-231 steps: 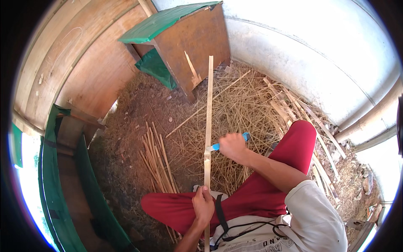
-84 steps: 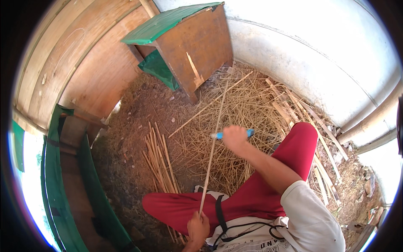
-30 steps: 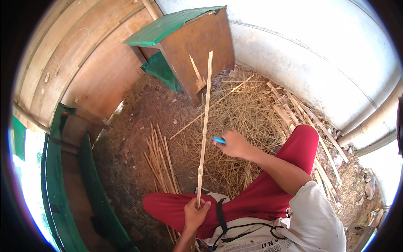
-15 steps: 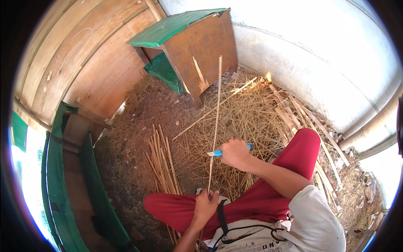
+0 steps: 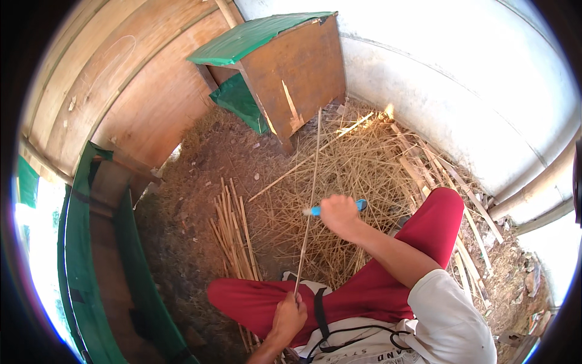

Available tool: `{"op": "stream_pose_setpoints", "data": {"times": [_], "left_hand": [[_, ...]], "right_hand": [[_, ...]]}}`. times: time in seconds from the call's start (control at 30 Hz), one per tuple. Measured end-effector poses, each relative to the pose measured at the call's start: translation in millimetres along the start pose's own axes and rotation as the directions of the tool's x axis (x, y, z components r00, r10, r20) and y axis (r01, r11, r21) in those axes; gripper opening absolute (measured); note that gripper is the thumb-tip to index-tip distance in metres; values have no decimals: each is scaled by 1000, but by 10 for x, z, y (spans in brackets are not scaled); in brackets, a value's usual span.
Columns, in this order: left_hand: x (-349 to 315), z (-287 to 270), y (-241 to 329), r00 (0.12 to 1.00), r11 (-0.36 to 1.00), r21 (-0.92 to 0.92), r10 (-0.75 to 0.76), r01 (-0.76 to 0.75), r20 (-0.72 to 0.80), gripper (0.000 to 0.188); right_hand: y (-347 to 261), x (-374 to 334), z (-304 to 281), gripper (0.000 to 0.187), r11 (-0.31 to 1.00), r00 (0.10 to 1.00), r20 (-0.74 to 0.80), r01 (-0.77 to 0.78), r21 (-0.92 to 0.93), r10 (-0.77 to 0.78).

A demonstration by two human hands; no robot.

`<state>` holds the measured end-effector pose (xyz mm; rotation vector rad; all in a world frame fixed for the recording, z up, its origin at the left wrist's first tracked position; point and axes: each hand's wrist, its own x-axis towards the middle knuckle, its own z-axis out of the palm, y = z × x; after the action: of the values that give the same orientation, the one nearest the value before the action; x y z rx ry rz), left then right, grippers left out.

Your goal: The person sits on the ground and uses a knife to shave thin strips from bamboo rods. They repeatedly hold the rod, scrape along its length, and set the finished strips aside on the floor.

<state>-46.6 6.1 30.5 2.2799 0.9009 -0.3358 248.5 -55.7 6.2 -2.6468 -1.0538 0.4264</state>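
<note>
My left hand (image 5: 289, 316) is closed round the lower end of a long thin bamboo strip (image 5: 310, 209), above my red-trousered left leg. The strip slants up and away, its far tip near the brown wooden cabinet. In my right fist (image 5: 339, 213) is a blue utility knife (image 5: 362, 205), its blade end pointing left and blurred, at the middle of the strip. Whether the blade touches the strip I cannot tell. Pale thin shavings (image 5: 357, 164) lie heaped on the ground beyond my right hand. A bundle of cut bamboo strips (image 5: 235, 233) lies left of the shavings.
The wooden cabinet (image 5: 300, 73) with a green top stands at the back. Split bamboo pieces (image 5: 418, 176) lie along the white wall (image 5: 454, 73) at right. A green-edged wooden trough (image 5: 109, 261) runs along the left side. Bare soil (image 5: 194, 212) shows between trough and strips.
My left hand has drawn the bamboo strip back toward me, so its far tip sits lower. The right hand with the knife has shifted slightly up.
</note>
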Motion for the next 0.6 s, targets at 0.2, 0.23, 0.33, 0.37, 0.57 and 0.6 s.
{"op": "stream_pose_setpoints", "data": {"times": [0.2, 0.23, 0.33, 0.37, 0.57, 0.6], "left_hand": [[-753, 80, -259, 997, 977, 211, 33, -17, -74, 15], [-803, 67, -276, 994, 975, 219, 52, -30, -97, 15], [-795, -124, -498, 1000, 991, 131, -1, 3, -12, 14], [-805, -170, -565, 1000, 995, 102, -22, 20, 16, 14], [-418, -66, -443, 999, 989, -142, -34, 34, 6, 15], [-340, -37, -403, 1000, 987, -158, -21, 20, -8, 15]], "right_hand": [[1003, 521, 16, 10, 959, 944, -177, -284, -6, 278], [1030, 544, 21, 9, 955, 938, -194, -295, -6, 288], [840, 445, 85, 9, 961, 962, -60, -261, 89, 266], [704, 372, 109, 9, 972, 976, -9, -218, 87, 220], [-116, -240, 51, 11, 995, 983, 177, 31, 96, -48], [-145, -325, 80, 11, 992, 981, 172, 68, 102, -85]]}}
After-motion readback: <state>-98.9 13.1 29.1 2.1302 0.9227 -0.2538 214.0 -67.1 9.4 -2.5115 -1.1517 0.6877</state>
